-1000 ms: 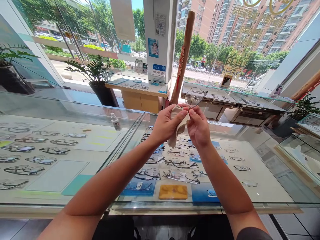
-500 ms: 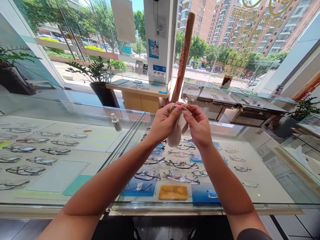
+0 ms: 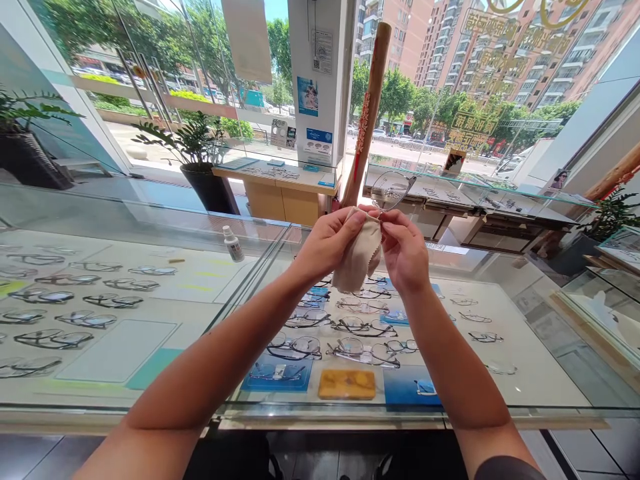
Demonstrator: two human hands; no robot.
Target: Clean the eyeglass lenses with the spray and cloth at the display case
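Out over the glass counter, I hold a pair of eyeglasses (image 3: 393,190) up in front of me, one clear lens and thin dark rim standing above my fingers. My right hand (image 3: 407,253) pinches the eyeglasses low down by thumb and fingertips. A beige cleaning cloth (image 3: 357,260) with a zigzag edge hangs from my left hand (image 3: 325,243), whose thumb presses it against the fingers. The fingertips of both hands nearly meet. Cloth and fingers hide the other part of the eyeglasses.
Beneath my arms, a glass display counter (image 3: 530,380) holds rows of spectacle frames. A white spray bottle (image 3: 233,245) stands on the glass to the left. Inside lies an orange-yellow case (image 3: 347,385). Beyond are a wooden post (image 3: 373,100), a potted plant (image 3: 205,180) and low display cabinets.
My right hand and the eyeglasses have shifted slightly right. The right thumb has come away from the cloth, which now hangs more openly from my left hand.
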